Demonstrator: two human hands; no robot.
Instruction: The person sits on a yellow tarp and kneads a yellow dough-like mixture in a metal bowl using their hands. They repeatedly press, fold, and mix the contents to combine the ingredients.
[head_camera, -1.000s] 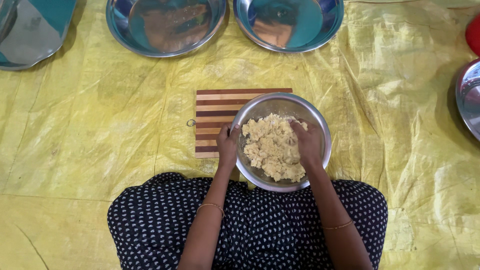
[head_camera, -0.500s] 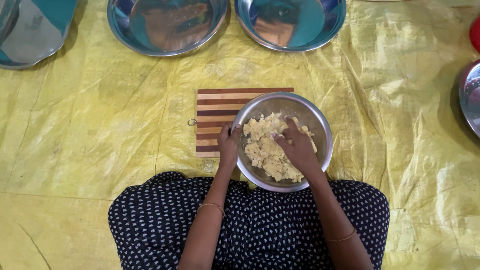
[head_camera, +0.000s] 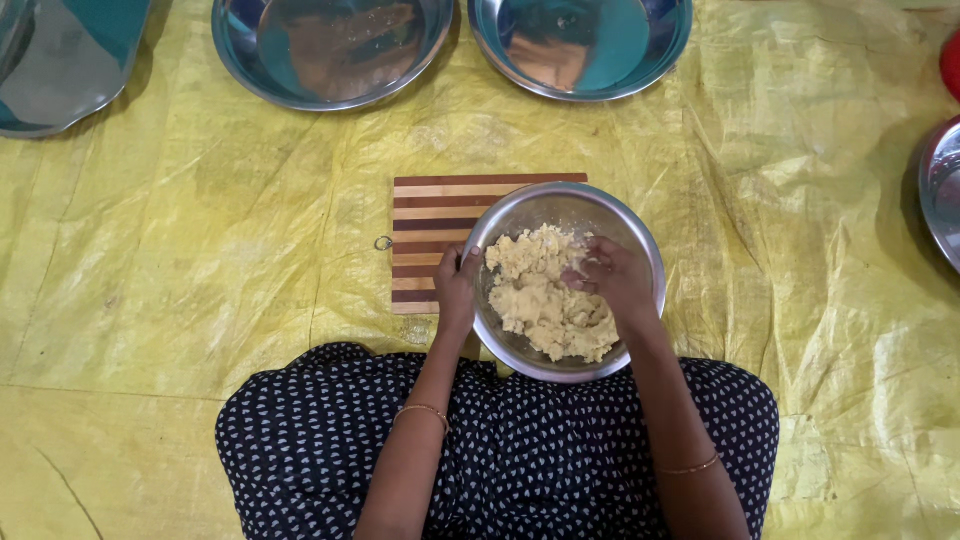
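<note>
Crumbly pale dough sits in the steel bowl, which rests half on the striped cutting board. Right hand has moved in from the bowl's right side to mid-pile, fingers curled into the dough, so kneading's ongoing. Left hand keeps gripping the rim.

We see a polished steel mixing bowl, its metal wall glossy and reflective, holding pale, crumbly dough with a rough, matt, lumpy surface. Beneath it lies a wooden board of smooth striped light and dark timber, with a small metal ring at its edge. The ground cover is a yellow plastic sheet, creased and faintly shiny. Two wide steel dishes beyond gleam mirror-bright. Our lap wears soft matt dotted cloth; thin metal bangles glint.
</note>
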